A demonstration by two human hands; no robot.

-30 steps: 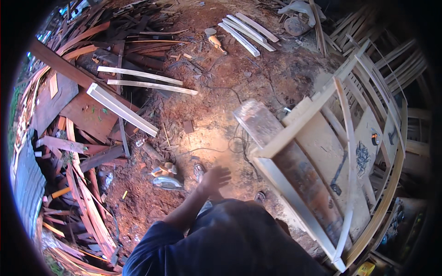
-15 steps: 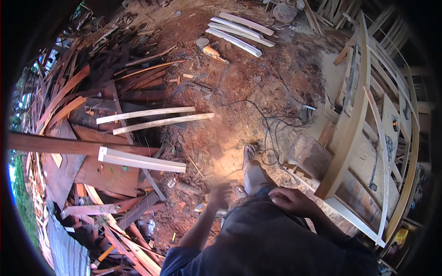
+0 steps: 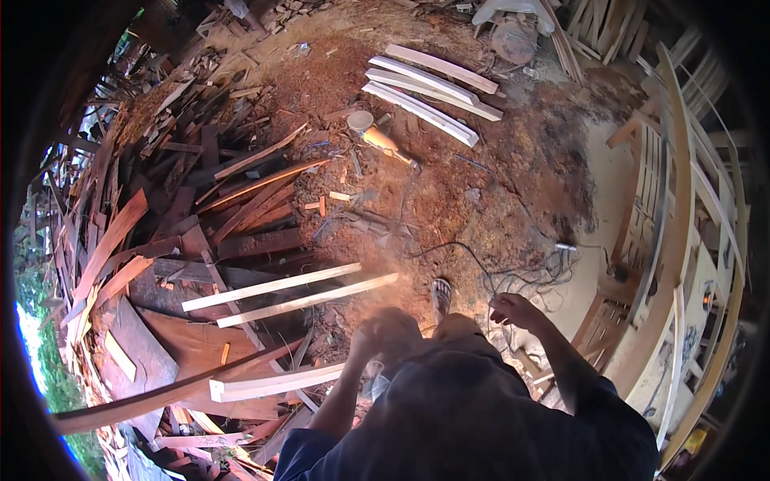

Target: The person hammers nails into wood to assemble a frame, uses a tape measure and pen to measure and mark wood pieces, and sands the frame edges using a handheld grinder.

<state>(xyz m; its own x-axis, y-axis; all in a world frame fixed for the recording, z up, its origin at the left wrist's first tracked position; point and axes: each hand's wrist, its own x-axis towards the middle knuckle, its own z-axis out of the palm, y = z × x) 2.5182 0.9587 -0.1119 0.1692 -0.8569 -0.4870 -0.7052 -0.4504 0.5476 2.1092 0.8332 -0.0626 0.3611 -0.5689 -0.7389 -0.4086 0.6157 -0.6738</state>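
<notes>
My left hand point(image 3: 370, 335) hangs low in front of my left leg, smeared by motion, and its fingers cannot be made out. Beyond it, on the left, a pale square-cut wooden post point(image 3: 277, 383) lies across the scrap heap. My right hand point(image 3: 513, 311) is held out to the right over the ground, its fingers loosely bent and apart with nothing in them. Close to that hand, a tangle of black cable point(image 3: 533, 280) lies on the dirt. Further ahead rests an orange angle grinder point(image 3: 381, 143) with a round disc.
Two pale strips point(image 3: 273, 287) lie left, beside a heap of dark scrap boards point(image 3: 180, 176). Several pale timbers point(image 3: 433, 88) lie at the far middle. Along the right stand long curved beams point(image 3: 682, 184). A sandalled foot point(image 3: 441, 298) is on the dirt ahead.
The ground and timbers have shifted down the view as I move forward. My right hand has swung away from my hip and further out; my left stays low, blurred.
</notes>
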